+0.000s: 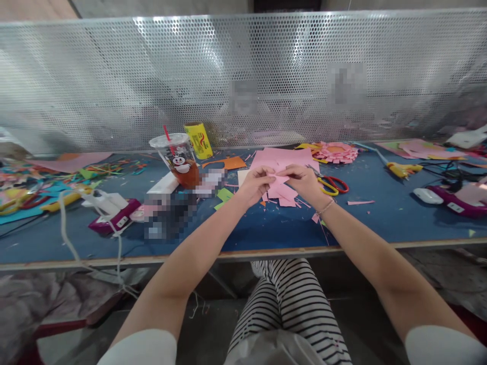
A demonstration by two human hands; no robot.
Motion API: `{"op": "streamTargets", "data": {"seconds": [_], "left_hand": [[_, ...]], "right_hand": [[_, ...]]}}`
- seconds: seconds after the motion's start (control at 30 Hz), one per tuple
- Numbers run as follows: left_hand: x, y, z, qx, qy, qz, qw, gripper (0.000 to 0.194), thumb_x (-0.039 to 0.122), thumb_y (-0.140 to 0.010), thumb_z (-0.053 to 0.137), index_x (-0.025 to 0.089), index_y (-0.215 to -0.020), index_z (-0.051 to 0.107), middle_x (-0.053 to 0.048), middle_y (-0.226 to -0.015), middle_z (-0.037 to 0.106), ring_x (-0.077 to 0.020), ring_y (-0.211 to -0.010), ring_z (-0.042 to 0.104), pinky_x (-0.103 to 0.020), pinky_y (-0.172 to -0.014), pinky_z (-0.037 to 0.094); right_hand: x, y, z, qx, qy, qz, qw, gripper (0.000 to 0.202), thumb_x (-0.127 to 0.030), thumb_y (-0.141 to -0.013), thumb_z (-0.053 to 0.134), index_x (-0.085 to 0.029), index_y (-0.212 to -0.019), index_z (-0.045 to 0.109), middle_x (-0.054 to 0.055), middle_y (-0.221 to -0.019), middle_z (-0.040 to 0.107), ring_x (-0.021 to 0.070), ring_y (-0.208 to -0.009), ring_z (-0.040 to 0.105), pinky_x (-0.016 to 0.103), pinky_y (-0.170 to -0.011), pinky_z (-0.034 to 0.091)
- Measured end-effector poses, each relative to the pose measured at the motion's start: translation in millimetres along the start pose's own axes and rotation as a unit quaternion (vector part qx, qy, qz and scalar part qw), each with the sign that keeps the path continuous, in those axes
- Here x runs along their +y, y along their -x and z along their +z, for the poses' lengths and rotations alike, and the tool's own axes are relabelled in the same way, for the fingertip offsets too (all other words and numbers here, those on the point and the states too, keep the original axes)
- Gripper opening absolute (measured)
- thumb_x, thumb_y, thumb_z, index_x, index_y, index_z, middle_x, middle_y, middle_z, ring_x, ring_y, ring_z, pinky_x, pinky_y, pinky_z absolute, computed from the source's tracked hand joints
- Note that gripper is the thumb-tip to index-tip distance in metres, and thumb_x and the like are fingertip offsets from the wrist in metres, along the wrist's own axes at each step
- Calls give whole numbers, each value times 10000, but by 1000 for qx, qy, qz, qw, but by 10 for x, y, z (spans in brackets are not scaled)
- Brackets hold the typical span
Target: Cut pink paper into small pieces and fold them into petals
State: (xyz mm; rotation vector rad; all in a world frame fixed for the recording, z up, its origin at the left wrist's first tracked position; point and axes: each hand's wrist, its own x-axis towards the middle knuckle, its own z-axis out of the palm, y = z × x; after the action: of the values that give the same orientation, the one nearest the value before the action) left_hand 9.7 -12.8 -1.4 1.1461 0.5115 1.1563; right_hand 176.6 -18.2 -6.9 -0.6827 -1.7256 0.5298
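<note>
You pinch a small pink paper piece (pixel 280 179) between both hands, center of frame, above the worktop (pixel 266 235).
Left hand (pixel 257 185) grip: closed, fingertips on the piece's left side; right hand (pixel 303 182) grip: closed on its right side; pink sheet (pixel 279 155) and pink scraps (pixel 287 195) lie beneath and behind your hands; scissors with red and yellow handles (pixel 336 185) just beside your right hand; pink fringed ring (pixel 337 152) upper right of center; drink cup (pixel 178 161) and yellow container (pixel 198 140) upper left of center; yellow glue gun (pixel 403 169) right side of frame.
</note>
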Motion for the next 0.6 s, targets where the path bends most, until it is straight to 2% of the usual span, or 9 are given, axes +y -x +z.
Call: {"op": "streamTargets", "data": {"seconds": [0.27,0.6], "left_hand": [[18,21,25,-4,-1,-5,1000,205,87,-548,703,144,-697,574,51,-606,535,-30,-533,512,-163,-530,413],[57,51,54,-9,23,-18,1000,191,103,-586,697,149,-689,542,51,-607,532,-35,-538,529,-178,-556,449]], "right_hand": [[73,-4,31,15,-60,43,997,193,-143,-642,619,-189,-826,652,18,-793,658,130,-723,596,283,-671,470],[11,4,43,11,-62,26,998,88,-194,-659,639,-197,-747,639,16,-777,654,140,-742,605,307,-706,487]]}}
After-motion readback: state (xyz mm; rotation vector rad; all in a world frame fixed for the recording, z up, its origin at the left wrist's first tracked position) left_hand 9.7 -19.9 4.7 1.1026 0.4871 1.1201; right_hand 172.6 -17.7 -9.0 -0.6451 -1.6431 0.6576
